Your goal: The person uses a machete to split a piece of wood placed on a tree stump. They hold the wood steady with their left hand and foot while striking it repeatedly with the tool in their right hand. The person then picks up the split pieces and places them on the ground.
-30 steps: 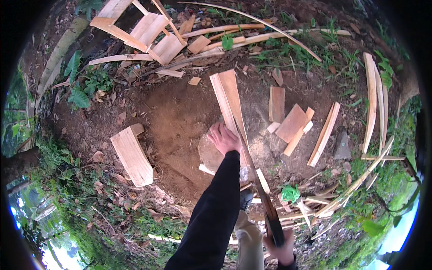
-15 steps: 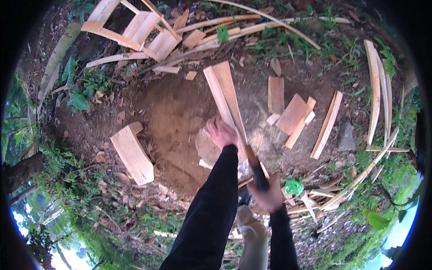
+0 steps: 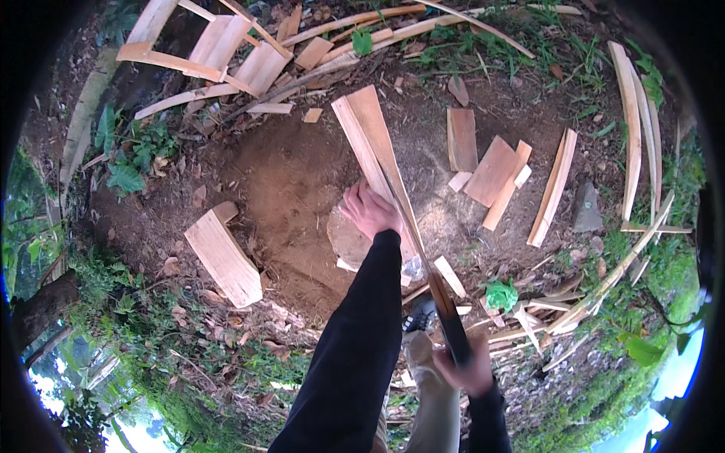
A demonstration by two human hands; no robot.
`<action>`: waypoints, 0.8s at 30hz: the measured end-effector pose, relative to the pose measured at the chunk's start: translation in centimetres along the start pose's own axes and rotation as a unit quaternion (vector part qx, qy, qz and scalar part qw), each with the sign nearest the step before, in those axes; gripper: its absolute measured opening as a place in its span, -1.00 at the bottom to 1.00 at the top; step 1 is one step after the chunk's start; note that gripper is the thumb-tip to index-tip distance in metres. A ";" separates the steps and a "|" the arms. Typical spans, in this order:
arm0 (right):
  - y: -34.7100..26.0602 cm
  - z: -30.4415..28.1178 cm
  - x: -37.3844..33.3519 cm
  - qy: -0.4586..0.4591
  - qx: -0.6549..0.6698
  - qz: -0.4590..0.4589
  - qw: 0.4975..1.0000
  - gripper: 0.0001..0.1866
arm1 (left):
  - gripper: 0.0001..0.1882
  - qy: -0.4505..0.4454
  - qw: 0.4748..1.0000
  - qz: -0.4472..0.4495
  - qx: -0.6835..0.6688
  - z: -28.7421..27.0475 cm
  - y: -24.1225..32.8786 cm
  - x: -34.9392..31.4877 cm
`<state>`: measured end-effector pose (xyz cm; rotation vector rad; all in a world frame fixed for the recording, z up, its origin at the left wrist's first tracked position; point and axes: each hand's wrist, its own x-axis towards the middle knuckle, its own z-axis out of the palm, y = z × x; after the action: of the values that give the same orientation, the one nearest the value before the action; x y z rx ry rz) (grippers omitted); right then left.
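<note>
My left hand (image 3: 371, 209) presses on the lower part of a pale wooden board (image 3: 362, 140), its fingers at the board's left edge. The board slants up and away over a round stump (image 3: 351, 241). My right hand (image 3: 470, 368) is closed round the dark handle of a handsaw (image 3: 445, 313), low and to the right. The saw's narrow blade runs up along the board's right side; seen almost edge-on, its contact with the wood is hard to make out. A small offcut (image 3: 450, 277) lies beside the blade.
Short boards (image 3: 495, 172) and a longer strip (image 3: 553, 189) lie to the right. At the left rests a thick wood piece (image 3: 226, 257). A wooden frame (image 3: 219, 49) and long slats stand far left. A green crumpled thing (image 3: 500, 295) and a boot (image 3: 423, 317) are near.
My right hand has drawn the saw back toward me and to the right, uncovering the small offcut. My left hand stays on the board; the whole view has shifted slightly.
</note>
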<state>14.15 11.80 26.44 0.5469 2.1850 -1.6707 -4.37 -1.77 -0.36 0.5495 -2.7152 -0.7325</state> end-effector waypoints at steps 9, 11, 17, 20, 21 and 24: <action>4.1 3.2 8.5 0.039 -0.036 -0.004 0.999 -0.70 | -0.66 -0.012 1.000 0.013 0.004 -0.1 1.5 -1.6; 0.5 2.5 5.5 -0.057 -0.034 0.071 0.995 -0.77 | -0.66 0.013 1.000 0.014 0.013 -0.1 -0.2 0.4; -0.4 -1.6 -5.8 -0.054 -0.038 0.079 0.995 -0.79 | -0.65 -0.003 1.000 0.006 0.007 -0.2 0.8 -0.5; 1.6 0.2 4.6 -0.052 -0.028 0.114 0.992 -0.74 | -0.68 0.026 0.999 0.025 0.014 0.5 2.9 0.5; 2.3 0.5 5.0 -0.054 -0.006 0.144 0.988 -0.74 | -0.70 0.027 0.999 0.025 0.032 0.0 1.9 -0.4; -0.4 -1.2 -0.7 -0.052 0.042 0.064 0.996 -0.86 | -0.69 0.057 0.997 0.027 0.033 -0.2 0.9 0.3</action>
<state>14.47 12.81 27.43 0.5946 1.9724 -1.6898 -4.79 -1.25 0.29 0.5134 -2.6444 -0.5799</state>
